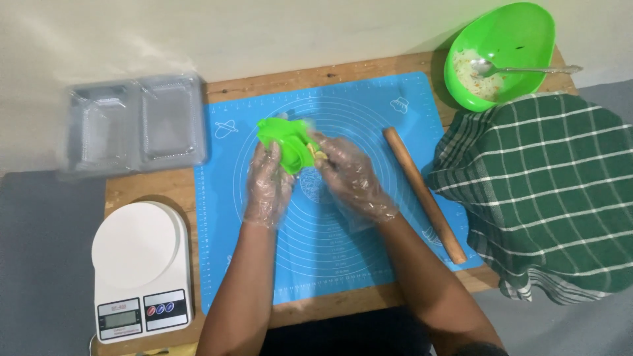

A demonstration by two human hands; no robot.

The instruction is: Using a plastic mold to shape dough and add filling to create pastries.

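Green plastic dumpling mould (288,144) clamped in your gloved left hand (267,188), your right hand (349,177) pinching its edge at 3 o'clock, wooden rolling pin (424,193) further right on blue silicone mat (369,264).

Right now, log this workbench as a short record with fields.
left hand: gloved left hand grips a green hinged mould
right hand: gloved right hand, fingers at the mould's edge
surface: blue baking mat on a wooden table
right of hands: wooden rolling pin, green checked cloth
far right: green bowl with spoon and filling
left: white kitchen scale, clear plastic tray
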